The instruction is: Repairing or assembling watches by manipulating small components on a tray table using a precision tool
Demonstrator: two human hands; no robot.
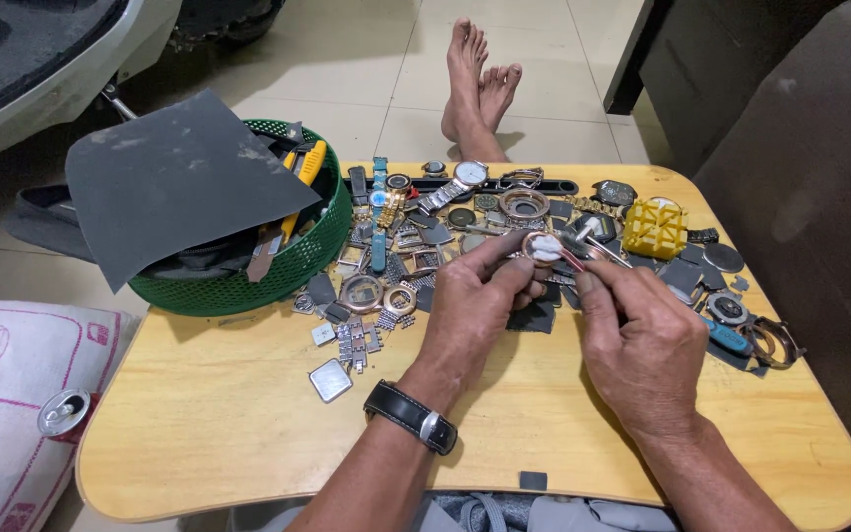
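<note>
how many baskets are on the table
1: a green mesh basket at the table's far left corner, a dark grey sheet lying over it. None shows elsewhere among the watch parts.

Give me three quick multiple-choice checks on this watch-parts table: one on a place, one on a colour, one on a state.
1. Where does the green mesh basket sit on the wooden table?
A. far left
B. far right
C. near edge, middle

2. What colour is the ridged plastic block at the far right of the parts pile?
A. red
B. yellow
C. white

3. What is the left hand doing?
A. lying flat on the table
B. reaching into the basket
C. pinching a round watch case

Answers:
1. A, the basket stands at the table's far left, under a dark sandpaper sheet.
2. B, the block is bright yellow.
3. C, its fingertips hold the case while the right hand brings a thin tool to it.
</note>
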